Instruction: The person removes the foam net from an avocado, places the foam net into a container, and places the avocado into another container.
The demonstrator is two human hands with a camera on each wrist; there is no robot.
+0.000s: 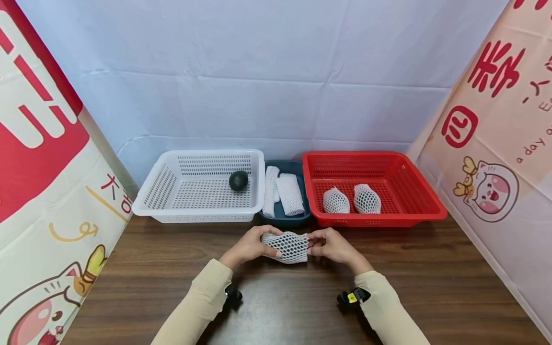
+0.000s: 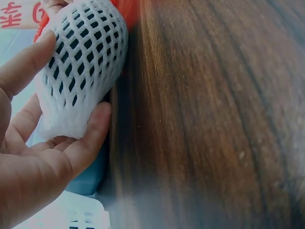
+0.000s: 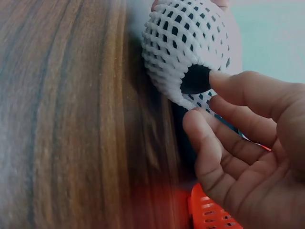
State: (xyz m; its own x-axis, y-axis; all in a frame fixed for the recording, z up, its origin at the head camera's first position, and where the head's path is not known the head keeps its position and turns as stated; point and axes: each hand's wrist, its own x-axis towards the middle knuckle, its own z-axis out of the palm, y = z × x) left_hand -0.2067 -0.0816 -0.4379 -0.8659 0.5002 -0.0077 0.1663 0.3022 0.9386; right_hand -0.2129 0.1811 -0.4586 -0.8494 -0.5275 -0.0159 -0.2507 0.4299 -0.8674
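Head view: the white foam net [image 1: 291, 247] is held just above or on the tabletop [image 1: 284, 306], in front of the blue tray [image 1: 285, 222]; which of the two cannot be told. The left hand [image 1: 255, 245] is partly closed round the net's left end, thumb on the near side and index finger on the far side. The right hand [image 1: 328, 245] is nearly closed, thumb and fingertips gripping the rim at the net's right end. In the right wrist view, a dark item [image 3: 194, 81] shows inside the net's mouth, beside the right thumb. The left wrist view shows the net's opposite end gathered narrow.

Surrounding layout: the white basket [image 1: 196, 211], left of the tray, contains one dark round item [image 1: 238, 180]. The tray contains flat foam sleeves [image 1: 291, 194]. The red basket [image 1: 379, 220], on the right, contains two net-wrapped items [image 1: 367, 199].
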